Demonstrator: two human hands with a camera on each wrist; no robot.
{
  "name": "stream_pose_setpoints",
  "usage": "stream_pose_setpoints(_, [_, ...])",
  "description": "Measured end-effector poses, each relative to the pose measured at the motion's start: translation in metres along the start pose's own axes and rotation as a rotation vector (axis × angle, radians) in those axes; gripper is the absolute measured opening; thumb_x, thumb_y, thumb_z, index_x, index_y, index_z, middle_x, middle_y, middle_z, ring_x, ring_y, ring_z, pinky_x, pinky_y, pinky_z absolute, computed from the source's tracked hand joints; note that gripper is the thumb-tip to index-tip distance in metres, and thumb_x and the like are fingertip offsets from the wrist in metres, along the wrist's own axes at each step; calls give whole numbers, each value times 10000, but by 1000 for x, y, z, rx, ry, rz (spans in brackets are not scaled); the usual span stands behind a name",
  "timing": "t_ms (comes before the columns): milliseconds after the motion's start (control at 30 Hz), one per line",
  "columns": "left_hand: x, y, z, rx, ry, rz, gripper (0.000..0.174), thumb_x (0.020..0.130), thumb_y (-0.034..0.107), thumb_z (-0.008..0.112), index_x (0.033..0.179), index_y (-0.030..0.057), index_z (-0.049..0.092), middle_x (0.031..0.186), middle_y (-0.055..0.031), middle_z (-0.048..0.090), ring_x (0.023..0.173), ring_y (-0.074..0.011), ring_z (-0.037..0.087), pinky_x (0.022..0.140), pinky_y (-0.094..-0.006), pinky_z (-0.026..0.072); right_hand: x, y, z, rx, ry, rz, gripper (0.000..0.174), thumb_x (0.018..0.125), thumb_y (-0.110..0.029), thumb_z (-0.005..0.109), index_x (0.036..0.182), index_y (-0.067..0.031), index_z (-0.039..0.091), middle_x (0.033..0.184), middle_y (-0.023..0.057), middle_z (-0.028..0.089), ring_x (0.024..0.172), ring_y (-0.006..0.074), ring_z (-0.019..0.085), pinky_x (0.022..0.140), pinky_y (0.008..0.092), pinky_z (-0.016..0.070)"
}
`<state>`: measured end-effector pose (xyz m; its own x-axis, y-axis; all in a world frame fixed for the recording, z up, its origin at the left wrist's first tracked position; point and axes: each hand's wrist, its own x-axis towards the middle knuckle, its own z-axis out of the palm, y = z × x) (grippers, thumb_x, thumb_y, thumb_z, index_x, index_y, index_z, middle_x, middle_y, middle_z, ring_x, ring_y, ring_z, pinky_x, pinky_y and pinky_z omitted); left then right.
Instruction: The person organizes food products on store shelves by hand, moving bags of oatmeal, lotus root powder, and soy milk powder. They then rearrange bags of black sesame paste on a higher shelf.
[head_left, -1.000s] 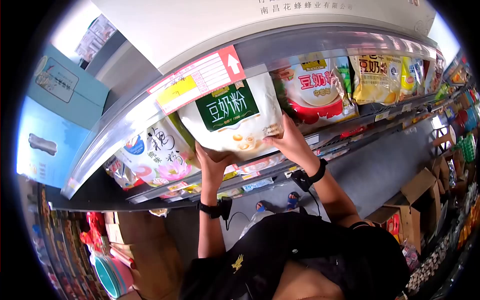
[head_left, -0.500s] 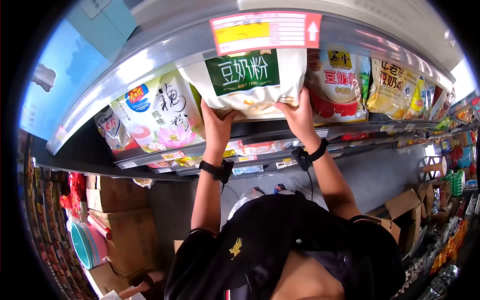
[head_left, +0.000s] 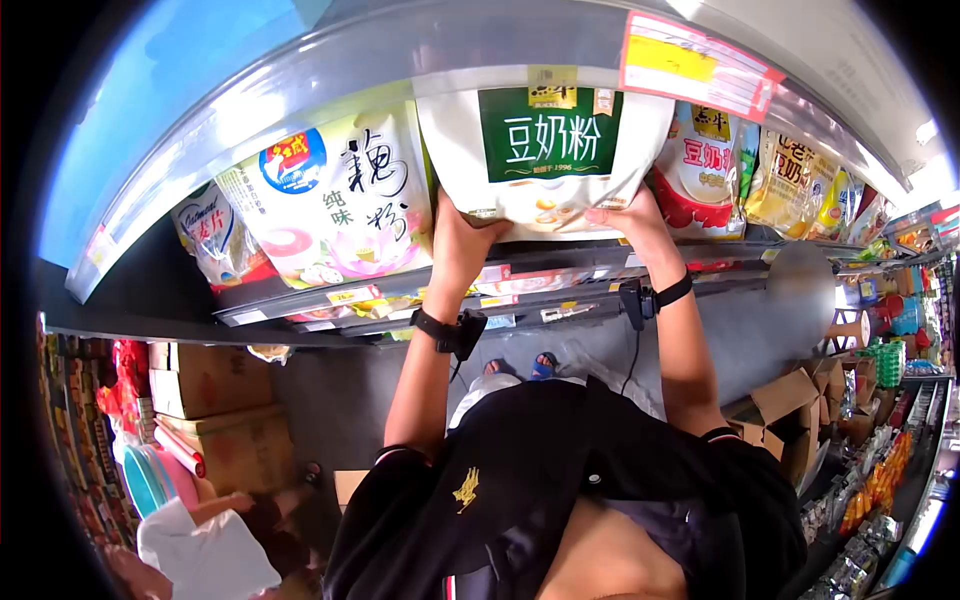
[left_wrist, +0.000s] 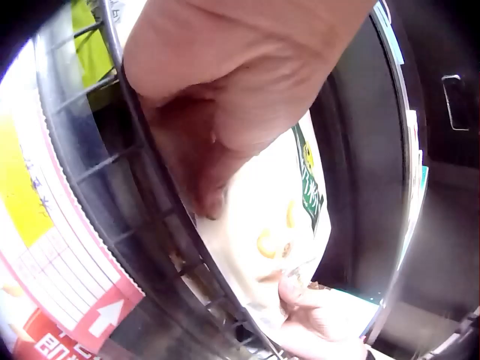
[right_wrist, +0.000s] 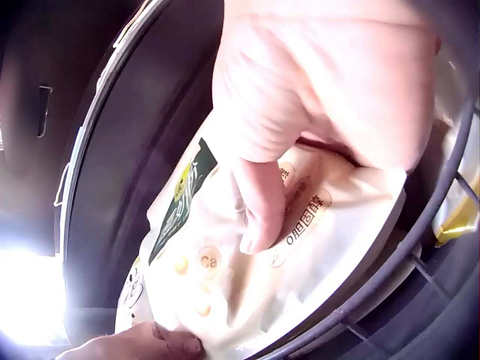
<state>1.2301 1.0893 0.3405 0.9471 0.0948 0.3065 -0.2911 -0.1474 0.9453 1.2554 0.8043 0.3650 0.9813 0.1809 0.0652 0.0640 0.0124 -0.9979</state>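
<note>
Both hands hold a white bag of soy milk powder with a green front label, upright at the front of the shelf. My left hand grips its lower left side, the thumb along the bottom front. At the lower right side my right hand grips it, thumb pressed on the front. In the right wrist view that thumb dents the bag; the other fingers are hidden behind it. In the left wrist view the left hand bends round the bag's edge.
A lotus root powder bag stands close on the left, a red and white soy milk powder bag on the right. A clear shelf lip with a price tag hangs above. Cardboard boxes and a person in white are behind at lower left.
The bag, tilted a second ago, now sits level in the head view, with more of its label showing below the price tag. Both hands keep their grip. A person has appeared at lower left.
</note>
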Motion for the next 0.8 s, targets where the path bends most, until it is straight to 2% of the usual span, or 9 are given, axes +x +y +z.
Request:
stream_pose_setpoints(133, [4,-3,5,125,46,62,797,700,-39,900,1379,-34,483,1324,-204,636,1253,-352,616,1058,-399,490,-4,2,9,2,56,-119,573,786,27,862,1301,47,612,1197,97,716,1071,163,681,929,307,560])
stream_pose_setpoints(267, [12,2,6,-79,-43,-18,962,692,-37,908,1486,-54,364,1387,-250,569,1298,-383,576,1099,-410,462,-3,4,9,-25,71,-117,573,801,26,854,1317,31,606,1202,88,712,1071,159,678,937,303,552])
stream_pose_setpoints(367, [1,-3,13,199,123,129,924,712,-42,893,1456,-63,345,1375,-241,575,1231,-314,608,1063,-383,483,-2,12,8,-99,122,-184,622,804,2,867,1339,38,552,1207,79,685,1075,167,661,907,305,566])
stream_pose_setpoints(433, [-8,-9,13,203,116,87,1137,718,-15,896,1572,-81,148,1437,-296,489,1338,-367,521,1127,-414,431,-7,12,18,-190,225,-322,683,797,-29,888,1361,33,507,1223,83,670,1078,177,654,914,312,562])
stream_pose_setpoints(500, [-30,9,15,300,171,10,1218,724,1,898,1614,-83,71,1485,-326,439,1416,-403,451,1188,-434,373,-21,17,22,-339,359,-147,887,755,-96,944,1443,23,396,1286,132,624,1148,193,622,978,341,536])
stream_pose_setpoints(567, [-47,12,16,453,204,226,1265,762,-6,858,1630,-76,-59,1641,-374,184,1541,-514,210,1283,-509,189,-28,23,28,-591,466,-354,976,733,-93,942,1509,17,360,1351,247,578,1276,362,565,1078,457,470])
stream_pose_setpoints(600, [-53,10,18,426,251,301,1150,795,2,833,1634,-61,50,1642,-362,209,1527,-524,237,1263,-527,236,-28,37,24,-499,426,-310,1054,738,-138,943,1563,17,306,1459,287,486,1341,454,479,1137,504,401])
stream_pose_setpoints(700, [-62,0,12,708,212,484,887,867,8,757,1628,57,305,1652,-287,284,1516,-506,291,1233,-545,302,-37,31,35,-727,491,-266,987,770,-190,941,1515,42,337,1427,258,520,1325,380,532,1102,451,447])
stream_pose_setpoints(800, [-58,5,12,872,59,466,695,927,47,681,1570,241,501,1653,-147,386,1510,-441,356,1210,-543,340,-41,35,40,-768,545,-313,1072,807,-243,915,1578,69,240,1481,326,444,1390,482,449,1149,497,393])
